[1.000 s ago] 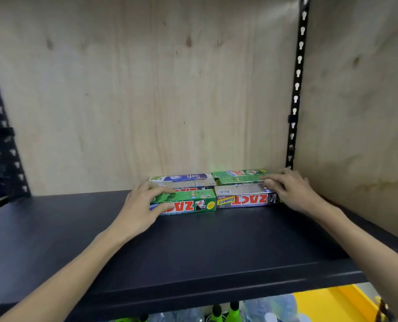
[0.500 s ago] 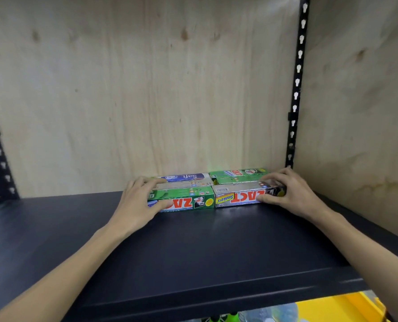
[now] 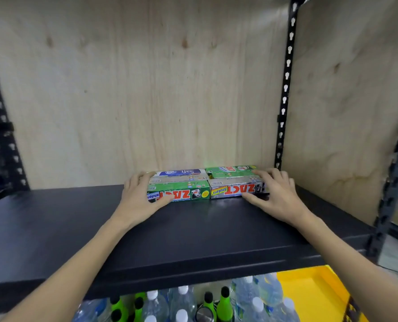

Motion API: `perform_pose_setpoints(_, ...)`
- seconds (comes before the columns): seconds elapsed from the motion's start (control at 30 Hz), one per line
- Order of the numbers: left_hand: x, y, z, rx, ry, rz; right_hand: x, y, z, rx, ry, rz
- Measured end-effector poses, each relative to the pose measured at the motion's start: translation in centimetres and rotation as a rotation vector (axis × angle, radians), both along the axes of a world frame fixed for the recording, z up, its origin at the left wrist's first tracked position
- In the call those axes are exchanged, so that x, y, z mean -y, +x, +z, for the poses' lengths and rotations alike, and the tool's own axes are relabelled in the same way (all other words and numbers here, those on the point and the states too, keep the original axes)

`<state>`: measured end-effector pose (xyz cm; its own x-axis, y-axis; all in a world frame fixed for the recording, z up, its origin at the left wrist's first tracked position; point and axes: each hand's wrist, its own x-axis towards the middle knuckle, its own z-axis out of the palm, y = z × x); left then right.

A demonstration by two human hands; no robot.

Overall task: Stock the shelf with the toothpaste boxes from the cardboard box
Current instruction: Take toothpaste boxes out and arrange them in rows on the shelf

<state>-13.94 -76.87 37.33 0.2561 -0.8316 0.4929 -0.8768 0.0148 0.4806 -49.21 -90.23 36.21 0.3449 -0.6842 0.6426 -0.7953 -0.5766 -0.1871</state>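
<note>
Several toothpaste boxes lie in two rows at the back of the black shelf [image 3: 193, 231], against the plywood wall. In front are a green ZACT box [image 3: 188, 192] and a silver ZACT Smokers box [image 3: 234, 190]. Behind them are a blue-and-white box [image 3: 181, 172] and another green box [image 3: 230, 169]. My left hand [image 3: 137, 197] clasps the left end of the green front box, fingers over the top, thumb on its face. My right hand [image 3: 278, 194] clasps the right end of the silver box the same way. The cardboard box is out of view.
A black perforated upright [image 3: 286, 89] stands at the back right corner, with a plywood side panel to its right. Below the shelf are clear water bottles [image 3: 181, 303], green bottles [image 3: 223, 305] and a yellow tray [image 3: 314, 289].
Both thumbs have come down onto the front faces of the front boxes. The boxes stay in place. My view has tilted down, showing the bottles below.
</note>
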Motion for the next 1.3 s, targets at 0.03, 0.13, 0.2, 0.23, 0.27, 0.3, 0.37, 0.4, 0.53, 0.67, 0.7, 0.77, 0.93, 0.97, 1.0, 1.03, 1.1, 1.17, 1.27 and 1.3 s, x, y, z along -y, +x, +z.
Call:
perform_pose_setpoints(0.03, -0.8, -0.5, 0.0, 0.008, -0.017, -0.013, -1.1, 0.1, -0.1, 0.009, 0.000, 0.024)
perform_pose_setpoints(0.13, -3.7, -2.6, -0.1, -0.025, -0.064, -0.096, -4.8, 0.4, 0.2, 0.040, -0.015, 0.121)
perform_pose_setpoints(0.2, -5.9, -3.9, -0.1, -0.036, -0.053, -0.139, -7.7, 0.7, 0.2, 0.135, -0.013, 0.210)
perform_pose_setpoints(0.23, -7.1, -4.4, -0.1, -0.040, -0.027, -0.154, -9.2, 1.0, 0.0, 0.213, -0.001, 0.252)
perform_pose_setpoints(0.27, -8.3, -5.0, -0.2, -0.047, -0.007, -0.165, -10.9, 1.2, -0.4, 0.286, 0.009, 0.289)
perform_pose_setpoints(0.3, -9.5, -5.5, -0.4, -0.062, -0.013, -0.170, -12.6, 1.6, -1.1, 0.340, 0.011, 0.317)
perform_pose_setpoints(0.37, -12.2, -7.1, -1.5, -0.060, -0.080, -0.151, -16.2, 2.5, -3.1, 0.417, 0.002, 0.339)
perform_pose_setpoints(0.4, -13.7, -8.1, -2.6, -0.020, -0.133, -0.128, -18.1, 2.9, -4.5, 0.456, -0.007, 0.330)
perform_pose_setpoints(0.53, -19.4, -11.2, -10.3, 0.096, -0.363, -0.043, -24.9, 4.7, -11.6, 0.555, -0.020, 0.280)
perform_pose_setpoints(0.67, -23.1, -11.2, -21.0, -0.014, -0.243, 0.011, -28.7, 5.6, -21.8, 0.536, 0.168, 0.269)
perform_pose_setpoints(0.7, -23.8, -10.9, -23.6, -0.057, -0.181, 0.037, -29.4, 5.6, -24.5, 0.526, 0.224, 0.261)
perform_pose_setpoints(0.77, -25.4, -10.2, -28.4, -0.136, -0.063, 0.098, -30.5, 5.5, -29.3, 0.494, 0.313, 0.242)
perform_pose_setpoints(0.93, -29.3, -8.0, -38.8, -0.192, 0.290, 0.246, -32.6, 4.9, -39.3, 0.300, 0.567, 0.177)
perform_pose_setpoints(0.97, -30.1, -7.5, -40.7, -0.214, 0.361, 0.273, -32.9, 4.7, -41.1, 0.227, 0.612, 0.183)
perform_pose_setpoints(1.0, -30.9, -7.1, -42.5, -0.243, 0.421, 0.299, -33.1, 4.5, -43.0, 0.147, 0.670, 0.200)
perform_pose_setpoints(1.03, -31.7, -6.7, -44.1, -0.279, 0.484, 0.320, -33.4, 4.2, -44.7, 0.073, 0.737, 0.228)
perform_pose_setpoints(1.1, -33.4, -6.2, -46.9, -0.346, 0.621, 0.361, -34.0, 3.8, -47.5, -0.057, 0.882, 0.268)
perform_pose_setpoints(1.17, -34.9, -6.2, -49.4, -0.413, 0.729, 0.393, -34.5, 3.5, -49.1, -0.183, 0.990, 0.298)
perform_pose_setpoints(1.27, -36.4, -6.5, -52.0, -0.426, 0.818, 0.381, -35.0, 3.3, -50.1, -0.378, 1.102, 0.348)
perform_pose_setpoints(1.3, -36.7, -6.6, -52.5, -0.380, 0.848, 0.359, -35.0, 3.2, -50.5, -0.435, 1.125, 0.357)
